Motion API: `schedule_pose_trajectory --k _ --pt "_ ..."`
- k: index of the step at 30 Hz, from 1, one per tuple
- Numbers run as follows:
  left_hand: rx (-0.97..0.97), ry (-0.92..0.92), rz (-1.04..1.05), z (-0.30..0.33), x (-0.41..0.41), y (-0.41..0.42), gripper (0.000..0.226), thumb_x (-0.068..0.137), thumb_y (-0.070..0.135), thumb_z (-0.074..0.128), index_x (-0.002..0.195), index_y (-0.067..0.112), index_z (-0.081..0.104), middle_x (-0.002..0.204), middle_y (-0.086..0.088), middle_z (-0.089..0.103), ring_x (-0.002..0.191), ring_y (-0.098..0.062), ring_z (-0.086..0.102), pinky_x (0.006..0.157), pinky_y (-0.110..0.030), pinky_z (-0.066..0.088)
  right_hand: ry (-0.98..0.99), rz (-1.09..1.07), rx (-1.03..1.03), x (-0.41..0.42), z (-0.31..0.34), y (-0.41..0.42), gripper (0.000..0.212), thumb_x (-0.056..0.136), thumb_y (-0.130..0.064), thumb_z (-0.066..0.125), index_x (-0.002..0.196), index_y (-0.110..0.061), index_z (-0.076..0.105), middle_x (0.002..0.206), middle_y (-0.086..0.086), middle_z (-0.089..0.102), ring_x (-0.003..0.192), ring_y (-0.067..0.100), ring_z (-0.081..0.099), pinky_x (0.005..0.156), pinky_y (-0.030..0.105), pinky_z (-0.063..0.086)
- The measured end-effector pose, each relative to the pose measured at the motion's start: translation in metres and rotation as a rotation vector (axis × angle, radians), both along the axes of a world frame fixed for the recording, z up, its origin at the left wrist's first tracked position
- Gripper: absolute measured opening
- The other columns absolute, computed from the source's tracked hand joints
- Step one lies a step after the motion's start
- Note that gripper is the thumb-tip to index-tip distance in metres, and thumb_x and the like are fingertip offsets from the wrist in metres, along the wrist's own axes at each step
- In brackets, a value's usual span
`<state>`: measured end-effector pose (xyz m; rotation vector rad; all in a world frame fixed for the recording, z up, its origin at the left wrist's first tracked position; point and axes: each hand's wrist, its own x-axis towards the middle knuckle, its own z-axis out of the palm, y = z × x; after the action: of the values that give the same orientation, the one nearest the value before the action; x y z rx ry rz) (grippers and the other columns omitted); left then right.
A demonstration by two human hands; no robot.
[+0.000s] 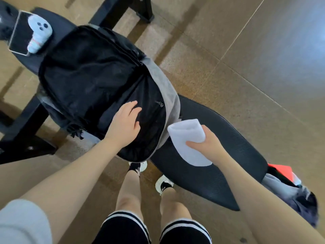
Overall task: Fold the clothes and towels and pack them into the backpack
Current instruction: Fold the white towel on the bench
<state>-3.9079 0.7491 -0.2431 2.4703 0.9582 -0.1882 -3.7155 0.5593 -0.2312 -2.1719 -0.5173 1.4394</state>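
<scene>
A black and grey backpack [91,78] lies unzipped on a black padded bench [214,173], its dark lining showing. My left hand [125,125] rests flat on the lining near the bag's lower edge, fingers spread and holding nothing. My right hand [209,145] grips a folded white towel [190,141] just right of the backpack, above the bench pad. A heap of grey, dark and red clothes [290,187] sits at the bench's right end.
A phone with a pale plush grip [35,34] lies on the bench's far left end. The black bench frame [22,127] stands on the tan floor at left. My legs and shoes [163,184] are just below the bench.
</scene>
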Motion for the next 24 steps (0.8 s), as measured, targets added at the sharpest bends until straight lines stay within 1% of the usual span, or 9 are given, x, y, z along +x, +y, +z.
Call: schedule_pose_trajectory --k 4,6,8,12,16,19,21,23,24 --pt "0.006 0.061 -0.006 0.025 -0.010 0.027 0.042 0.083 0.004 0.058 0.124 -0.002 0.054 0.136 -0.020 0.046 0.127 -0.036 0.042 0.107 -0.045 0.035 0.067 -0.001 0.155 -0.007 0.064 0.053 0.059 0.069 -0.038 0.075 0.120 -0.035 0.046 0.114 -0.014 0.059 0.105 0.006 0.056 0.086 0.035 0.048" --pt "-0.011 0.092 -0.013 0.029 -0.014 0.044 0.047 0.089 0.009 0.053 0.134 -0.001 0.044 0.143 -0.016 0.038 0.134 -0.029 0.033 0.113 -0.037 0.027 0.066 -0.005 0.195 -0.019 0.074 0.087 0.060 0.071 -0.041 0.071 0.123 -0.037 0.043 0.117 -0.013 0.057 0.107 0.008 0.055 0.087 0.035 0.048" --pt "-0.045 0.139 0.010 0.021 -0.019 0.064 0.052 0.094 0.014 0.046 0.142 0.003 0.031 0.150 -0.009 0.028 0.140 -0.022 0.022 0.113 -0.028 0.018 0.026 -0.051 0.185 -0.036 0.066 0.119 0.057 0.079 -0.033 0.067 0.129 -0.031 0.039 0.115 -0.008 0.057 0.103 0.012 0.055 0.085 0.037 0.048" --pt "0.006 0.249 -0.051 -0.012 -0.025 0.099 0.053 0.094 0.014 0.044 0.144 0.007 0.027 0.153 -0.011 0.021 0.140 -0.024 0.018 0.112 -0.030 0.021 -0.005 -0.187 0.011 -0.071 0.025 0.169 0.050 0.085 -0.025 0.060 0.127 -0.014 0.036 0.086 -0.005 0.047 0.073 0.008 0.046 0.067 0.031 0.042" --pt "0.183 0.416 -0.226 -0.052 -0.015 0.119 0.059 0.095 0.019 0.044 0.147 0.010 0.018 0.155 -0.014 0.012 0.141 -0.029 0.015 0.110 -0.034 0.023 -0.018 -0.298 -0.061 -0.085 -0.021 0.194 0.053 0.085 -0.034 0.062 0.125 -0.009 0.037 0.088 -0.004 0.048 0.073 0.010 0.047 0.061 0.028 0.037" --pt "0.344 0.518 -0.196 -0.076 -0.002 0.126 0.069 0.087 0.034 0.058 0.145 0.013 0.026 0.151 -0.012 0.027 0.135 -0.028 0.033 0.097 -0.032 0.039 -0.002 -0.355 -0.072 -0.081 -0.041 0.200 0.051 0.086 -0.036 0.061 0.125 -0.012 0.039 0.099 0.000 0.053 0.085 0.016 0.052 0.066 0.030 0.040" --pt "0.353 0.541 -0.151 -0.082 0.005 0.133 0.073 0.075 0.038 0.069 0.138 0.014 0.040 0.142 -0.011 0.044 0.123 -0.027 0.049 0.086 -0.030 0.045 0.005 -0.357 -0.076 -0.078 -0.046 0.203 0.043 0.088 -0.036 0.060 0.120 -0.014 0.041 0.094 -0.003 0.053 0.082 0.013 0.052 0.062 0.027 0.039" --pt "0.300 0.542 -0.175 -0.077 0.012 0.146 0.061 0.068 0.031 0.073 0.123 0.012 0.053 0.133 -0.012 0.053 0.108 -0.026 0.058 0.078 -0.030 0.047 0.012 -0.346 -0.071 -0.076 -0.046 0.206 0.037 0.088 -0.036 0.060 0.115 -0.016 0.044 0.092 -0.005 0.053 0.080 0.010 0.052 0.060 0.025 0.040" --pt "0.296 0.539 -0.217 -0.073 0.013 0.153 0.048 0.073 0.024 0.069 0.117 0.010 0.054 0.131 -0.012 0.054 0.104 -0.026 0.058 0.076 -0.031 0.047 0.012 -0.334 -0.068 -0.075 -0.045 0.209 0.036 0.087 -0.037 0.060 0.113 -0.016 0.046 0.093 -0.003 0.055 0.081 0.012 0.054 0.062 0.026 0.042"
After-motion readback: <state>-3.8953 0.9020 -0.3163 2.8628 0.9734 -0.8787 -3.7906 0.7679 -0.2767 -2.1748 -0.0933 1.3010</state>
